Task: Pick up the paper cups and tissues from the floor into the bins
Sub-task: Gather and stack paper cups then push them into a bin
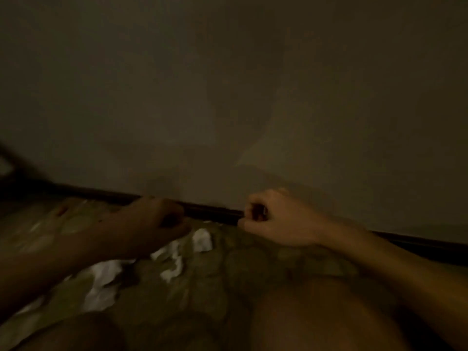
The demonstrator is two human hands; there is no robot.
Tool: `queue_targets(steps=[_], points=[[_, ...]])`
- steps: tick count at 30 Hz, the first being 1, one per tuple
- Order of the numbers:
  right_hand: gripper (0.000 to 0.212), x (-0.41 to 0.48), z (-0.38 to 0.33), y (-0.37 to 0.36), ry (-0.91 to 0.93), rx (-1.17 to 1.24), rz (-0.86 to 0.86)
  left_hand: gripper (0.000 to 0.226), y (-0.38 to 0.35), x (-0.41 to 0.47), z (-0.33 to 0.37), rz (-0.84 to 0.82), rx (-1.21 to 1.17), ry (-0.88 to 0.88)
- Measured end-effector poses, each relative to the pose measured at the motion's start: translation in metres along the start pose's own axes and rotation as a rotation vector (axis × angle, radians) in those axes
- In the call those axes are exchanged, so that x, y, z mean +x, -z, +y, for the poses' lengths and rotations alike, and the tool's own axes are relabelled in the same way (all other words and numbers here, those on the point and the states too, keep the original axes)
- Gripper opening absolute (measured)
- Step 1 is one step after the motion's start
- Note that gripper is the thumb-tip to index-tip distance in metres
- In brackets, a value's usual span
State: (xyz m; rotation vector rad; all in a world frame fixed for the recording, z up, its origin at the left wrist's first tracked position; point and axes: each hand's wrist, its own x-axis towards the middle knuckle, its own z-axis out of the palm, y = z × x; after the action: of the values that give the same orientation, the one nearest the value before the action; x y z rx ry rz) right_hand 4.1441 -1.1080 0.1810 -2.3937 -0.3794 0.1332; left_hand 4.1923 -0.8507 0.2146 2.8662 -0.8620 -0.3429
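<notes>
Presently I log: left grip (152, 224), fingers curled, contents too dim to tell. Right grip (276, 219), likewise curled; I cannot tell whether it holds anything. Tissues (202, 239), white and crumpled, scattered on the floor (253, 262) just below both grips, near the skirting (212, 211). Advice: I would open wide, take the nearest wad whole, and pinch firmly so none tears.
</notes>
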Motion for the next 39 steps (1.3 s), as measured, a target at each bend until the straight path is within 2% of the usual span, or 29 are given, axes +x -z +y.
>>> queue_targets(steps=[3, 7, 9, 12, 17, 23, 27, 31, 33, 35, 39], points=[[0.016, 0.057, 0.002, -0.050, -0.023, -0.015, -0.243, 0.026, -0.074, -0.016, -0.079, -0.026, -0.172, 0.214], [0.015, 0.115, 0.028, -0.122, -0.089, -0.121, -0.482, 0.025, -0.167, -0.021, -0.143, -0.014, -0.426, 0.259], [0.020, 0.138, 0.044, -0.153, -0.133, -0.166, -0.532, 0.003, -0.207, -0.016, -0.160, 0.000, -0.470, 0.303], [0.045, 0.165, 0.064, -0.193, -0.199, -0.216, -0.570, 0.031, -0.254, -0.003, -0.171, 0.056, -0.490, 0.397], [0.068, 0.200, 0.076, -0.238, -0.190, -0.236, -0.615, 0.063, -0.292, 0.019, -0.178, 0.091, -0.432, 0.355], [0.071, 0.229, 0.069, -0.260, -0.198, -0.400, -0.832, 0.065, -0.317, 0.031, -0.177, 0.137, -0.413, 0.305], [0.070, 0.242, 0.056, -0.248, -0.236, -0.532, -0.948, 0.059, -0.324, 0.036, -0.185, 0.132, -0.402, 0.353], [0.066, 0.252, 0.040, -0.256, -0.269, -0.610, -0.936, 0.049, -0.328, 0.038, -0.188, 0.214, -0.513, 0.376], [0.061, 0.250, 0.039, -0.267, -0.289, -0.605, -0.886, 0.034, -0.328, 0.034, -0.191, 0.299, -0.602, 0.388], [0.052, 0.246, 0.042, -0.279, -0.297, -0.554, -0.795, 0.016, -0.332, 0.026, -0.192, 0.396, -0.641, 0.399], [0.040, 0.232, 0.054, -0.283, -0.329, -0.360, -0.556, 0.012, -0.334, 0.010, -0.188, 0.375, -0.779, 0.462]])
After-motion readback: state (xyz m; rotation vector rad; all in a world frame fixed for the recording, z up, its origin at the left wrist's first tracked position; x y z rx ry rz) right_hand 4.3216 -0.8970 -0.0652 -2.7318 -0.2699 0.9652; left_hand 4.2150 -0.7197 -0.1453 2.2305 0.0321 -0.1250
